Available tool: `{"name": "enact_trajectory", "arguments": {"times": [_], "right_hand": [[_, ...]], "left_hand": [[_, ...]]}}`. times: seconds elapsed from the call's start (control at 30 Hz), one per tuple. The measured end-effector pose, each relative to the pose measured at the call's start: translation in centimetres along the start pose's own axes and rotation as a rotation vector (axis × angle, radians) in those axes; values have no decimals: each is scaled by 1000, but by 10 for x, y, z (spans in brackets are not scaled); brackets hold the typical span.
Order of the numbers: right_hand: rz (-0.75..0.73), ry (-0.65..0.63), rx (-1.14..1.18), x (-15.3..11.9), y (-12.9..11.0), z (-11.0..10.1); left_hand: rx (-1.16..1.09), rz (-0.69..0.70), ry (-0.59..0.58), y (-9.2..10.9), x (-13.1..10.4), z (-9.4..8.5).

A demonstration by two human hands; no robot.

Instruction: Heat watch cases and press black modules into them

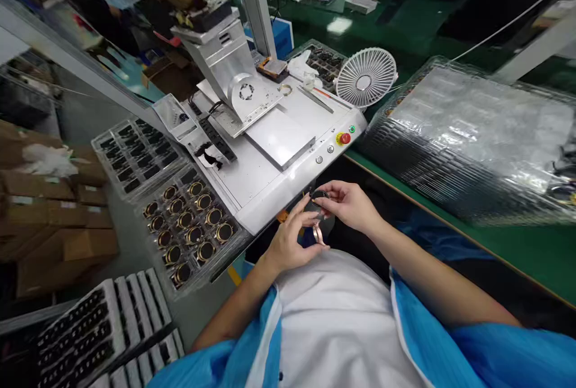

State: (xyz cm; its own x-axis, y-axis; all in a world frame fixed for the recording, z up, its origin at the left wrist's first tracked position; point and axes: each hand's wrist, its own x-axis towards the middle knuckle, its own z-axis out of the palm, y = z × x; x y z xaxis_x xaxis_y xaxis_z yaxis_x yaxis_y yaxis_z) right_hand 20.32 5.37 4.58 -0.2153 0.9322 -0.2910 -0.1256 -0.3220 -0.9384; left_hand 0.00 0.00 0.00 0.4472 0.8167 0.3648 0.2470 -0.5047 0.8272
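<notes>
My right hand (353, 203) is closed in a pinch on a round black watch-like disc (320, 194), just in front of the machine's front edge. My left hand (290, 238) is closed around a rose-gold ring (317, 234), which looks like a watch case, held low near the thumb. Its upper fingers reach up to the black disc's near side; whether they touch it I cannot tell. To the left, a clear plastic tray (198, 269) carries several round black pieces with gold rims. Both hands are above my lap.
Ahead stands a white machine (265, 196) with a metal fixture (238, 82), a flat plate (281, 136) and a red button (344, 138). A white fan (366, 78) is behind it. Stacked clear trays (477, 130) are on the right; cardboard boxes (58, 220) are on the left. Co-workers sit opposite.
</notes>
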Motion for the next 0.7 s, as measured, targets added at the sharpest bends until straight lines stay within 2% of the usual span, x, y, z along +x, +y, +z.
{"name": "enact_trajectory", "arguments": {"times": [0.23,0.37,0.47,0.6,0.7], "right_hand": [[32,-67,15,-3,-5,-2],[31,-45,42,-2,0,-2],[35,-23,85,-3,4,0],[87,-40,155,-5,2,1],[145,-73,195,-8,-1,2]], "left_hand": [[372,135,-108,0,3,-11],[420,154,-167,-1,5,-18],[213,100,-110,-1,6,-16],[-368,-99,145,-3,5,-10],[-562,-159,250,-7,4,-7]]}}
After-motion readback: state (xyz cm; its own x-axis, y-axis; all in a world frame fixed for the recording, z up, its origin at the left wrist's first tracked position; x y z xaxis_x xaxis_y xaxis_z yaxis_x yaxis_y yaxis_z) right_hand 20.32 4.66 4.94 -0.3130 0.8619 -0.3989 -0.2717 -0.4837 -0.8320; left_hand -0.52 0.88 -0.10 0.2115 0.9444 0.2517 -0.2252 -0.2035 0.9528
